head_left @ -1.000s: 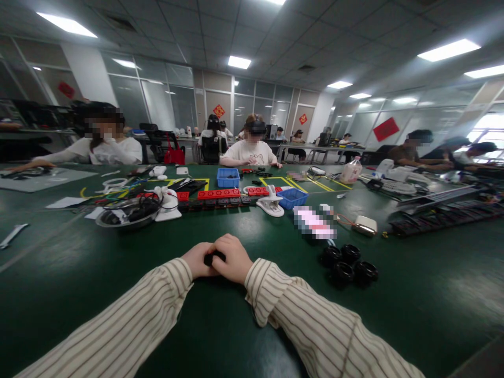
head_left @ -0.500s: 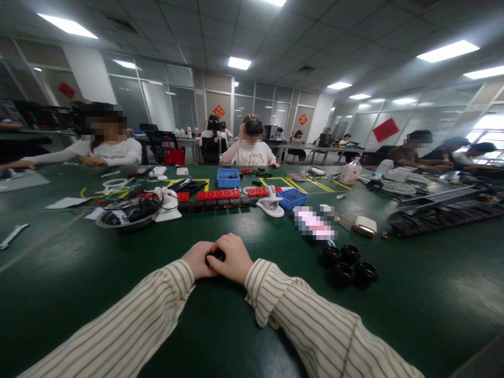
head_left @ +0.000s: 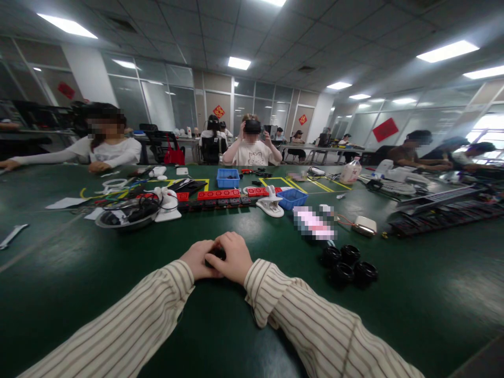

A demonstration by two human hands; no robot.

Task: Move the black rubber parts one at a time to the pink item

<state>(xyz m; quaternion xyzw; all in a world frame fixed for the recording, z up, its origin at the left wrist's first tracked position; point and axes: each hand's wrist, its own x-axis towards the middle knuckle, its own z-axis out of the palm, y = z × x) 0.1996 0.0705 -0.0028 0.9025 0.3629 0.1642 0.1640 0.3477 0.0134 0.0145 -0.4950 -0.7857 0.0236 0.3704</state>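
Observation:
My left hand (head_left: 198, 260) and my right hand (head_left: 235, 257) come together just above the green tabletop, fingers wrapped round one small black part (head_left: 218, 254). Only a dark patch of it shows between the thumbs and fingers, so its full shape is hidden. The right fingers lie over the left ones. Off to the right of my hands, several glossy black ring-shaped parts (head_left: 344, 272) stand in a close cluster on the table.
Beyond my hands lie a metal bowl with cables (head_left: 114, 223), a white clip stand (head_left: 271, 207), red and black strips (head_left: 218, 195), and blue bins (head_left: 228, 178). A wrench (head_left: 13, 236) is far left, a white-and-gold box (head_left: 365, 226) to the right. People sit around the table.
My hands stay almost in place, closed round the black part. Across the table, a person now has both hands up at a headset. The person at left has shifted their arms.

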